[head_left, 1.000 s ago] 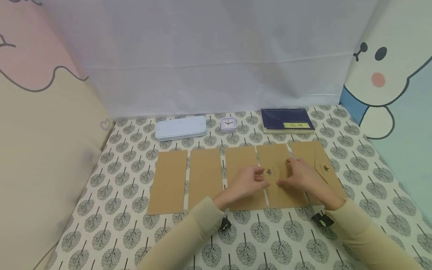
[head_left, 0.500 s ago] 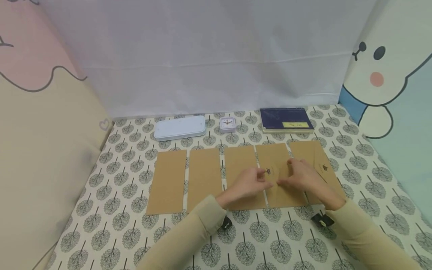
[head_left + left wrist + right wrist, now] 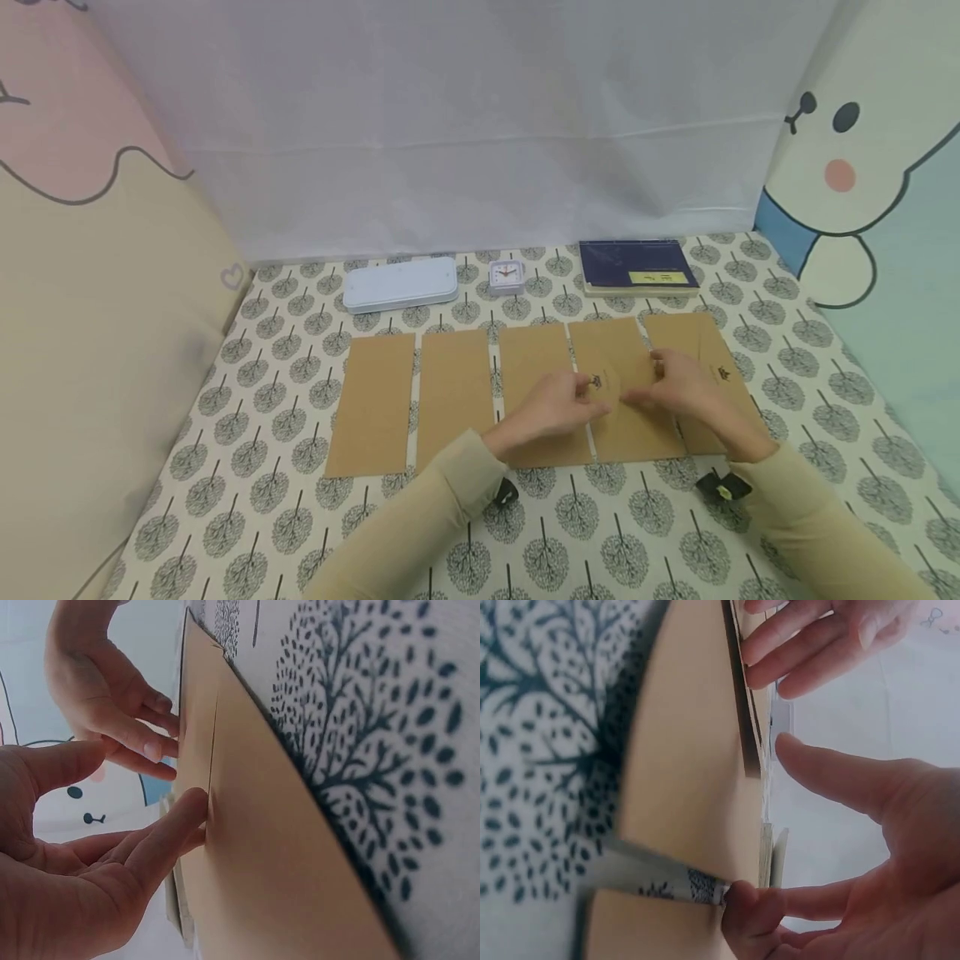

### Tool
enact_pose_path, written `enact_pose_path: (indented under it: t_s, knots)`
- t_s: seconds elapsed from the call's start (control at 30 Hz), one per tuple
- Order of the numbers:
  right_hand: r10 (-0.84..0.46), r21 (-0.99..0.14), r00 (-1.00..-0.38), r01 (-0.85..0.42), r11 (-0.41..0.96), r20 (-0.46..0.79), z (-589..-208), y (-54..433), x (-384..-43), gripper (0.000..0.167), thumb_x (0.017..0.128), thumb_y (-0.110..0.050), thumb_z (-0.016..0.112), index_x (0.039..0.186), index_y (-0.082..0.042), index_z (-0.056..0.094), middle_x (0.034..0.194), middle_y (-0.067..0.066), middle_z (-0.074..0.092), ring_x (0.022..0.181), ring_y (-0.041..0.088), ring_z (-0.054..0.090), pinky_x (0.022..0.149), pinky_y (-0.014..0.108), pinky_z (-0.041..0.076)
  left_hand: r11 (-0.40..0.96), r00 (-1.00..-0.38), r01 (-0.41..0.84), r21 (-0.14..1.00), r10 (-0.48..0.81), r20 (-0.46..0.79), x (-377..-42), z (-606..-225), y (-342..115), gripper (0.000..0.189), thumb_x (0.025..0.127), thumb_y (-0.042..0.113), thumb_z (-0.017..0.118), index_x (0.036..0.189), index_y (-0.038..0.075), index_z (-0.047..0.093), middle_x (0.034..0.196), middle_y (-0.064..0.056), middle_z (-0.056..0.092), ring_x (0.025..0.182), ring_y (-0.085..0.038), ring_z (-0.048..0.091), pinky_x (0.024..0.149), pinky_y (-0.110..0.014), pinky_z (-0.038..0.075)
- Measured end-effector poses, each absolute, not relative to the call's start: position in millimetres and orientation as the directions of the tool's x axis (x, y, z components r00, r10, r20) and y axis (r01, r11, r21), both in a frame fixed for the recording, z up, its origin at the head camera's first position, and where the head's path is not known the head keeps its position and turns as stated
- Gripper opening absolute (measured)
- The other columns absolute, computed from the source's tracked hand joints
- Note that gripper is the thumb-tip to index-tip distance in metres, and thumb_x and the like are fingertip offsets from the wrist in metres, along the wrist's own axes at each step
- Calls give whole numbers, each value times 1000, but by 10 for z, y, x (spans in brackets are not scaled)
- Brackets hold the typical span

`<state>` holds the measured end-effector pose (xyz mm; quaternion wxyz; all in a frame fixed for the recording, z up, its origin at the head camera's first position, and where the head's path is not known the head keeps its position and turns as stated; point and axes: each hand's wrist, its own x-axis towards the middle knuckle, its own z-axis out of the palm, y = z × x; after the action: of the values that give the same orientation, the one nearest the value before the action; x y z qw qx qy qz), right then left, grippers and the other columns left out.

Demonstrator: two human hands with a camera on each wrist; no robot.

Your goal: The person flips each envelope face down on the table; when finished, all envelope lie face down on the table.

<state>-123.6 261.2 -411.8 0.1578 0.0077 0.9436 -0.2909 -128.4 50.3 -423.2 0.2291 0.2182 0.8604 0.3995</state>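
Observation:
Brown paper envelopes lie side by side in a row. Both hands are over the one second from the right (image 3: 637,433), whose flap (image 3: 609,387) carries a small dark crown print. My left hand (image 3: 551,404) comes in from its left side; in the left wrist view its fingertips rest on the envelope (image 3: 262,855) along the flap's slit, thumb held apart. At the right, my right hand (image 3: 686,387) has thumb and fingers spread. The right wrist view shows its bent fingertips at the gap beside the envelope (image 3: 682,757), the thumb lifted off. Neither hand grips anything.
Behind the row stand a pale blue tin case (image 3: 401,283), a small lilac clock (image 3: 507,277) and a dark blue book (image 3: 637,265). The rightmost envelope (image 3: 678,333) also bears a crown print. A tree-patterned cloth (image 3: 270,533) covers the table; a white curtain hangs behind.
My right hand has shifted slightly to the right, away from the flap. My left hand has edged a little to the right. The envelopes keep their places.

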Motion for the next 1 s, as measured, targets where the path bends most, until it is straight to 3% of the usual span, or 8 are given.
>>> enact_pose_path:
  t_s: [0.2, 0.33, 0.5, 0.6, 0.77, 1.0]
  knots:
    - [-129, -670, -953, 95, 736, -276, -4053, 2740, -1197, 74, 80, -34, 77, 129, 14, 47, 107, 25, 61, 98, 38, 56, 81, 47, 48, 583, -801, 198, 788, 560, -213, -1276, -4231, 518, 31, 89, 30, 69, 74, 8, 53, 60, 2, 44, 48, -9, 44, 40, -20, 38]
    - [-174, -743, -954, 68, 666, -243, -4020, 2834, -1189, 61, 87, -22, 71, 130, 14, 46, 104, 22, 62, 96, 36, 57, 82, 44, 48, 583, -799, 211, 784, 565, -206, -1277, -4236, 533, 30, 89, 32, 68, 76, 10, 54, 62, 1, 46, 49, -9, 45, 41, -21, 40]
    - [-238, -836, -937, 92, 542, -258, -4012, 2952, -1204, 46, 97, -5, 51, 135, 16, 34, 105, 24, 62, 85, 25, 61, 67, 33, 49, 588, -799, 236, 774, 570, -190, -1289, -4226, 558, 24, 90, 33, 67, 87, 10, 62, 71, -2, 56, 51, -9, 44, 44, -22, 40]
    - [-284, -883, -919, 125, 452, -275, -4033, 3020, -1213, 43, 98, 1, 43, 137, 15, 31, 109, 24, 62, 82, 19, 61, 64, 32, 47, 597, -808, 226, 770, 556, -195, -1291, -4217, 575, 29, 89, 33, 68, 102, 7, 67, 91, -4, 66, 55, -8, 46, 49, -21, 42]
    - [-351, -939, -902, 141, 313, -253, -4119, 3076, -1225, 43, 96, 5, 41, 136, 16, 31, 118, 31, 57, 89, 17, 63, 74, 33, 52, 602, -813, 214, 769, 546, -202, -1290, -4213, 590, 40, 89, 33, 69, 118, 6, 65, 114, -7, 65, 61, -8, 51, 55, -20, 46]
    - [-502, -970, -833, 165, 177, -233, -4316, 3108, -1257, 45, 97, -1, 49, 135, 18, 32, 124, 26, 56, 106, 20, 61, 89, 34, 50, 589, -811, 235, 774, 558, -178, -1282, -4205, 595, 43, 89, 34, 68, 123, 8, 63, 124, -6, 61, 95, -9, 60, 78, -18, 48]
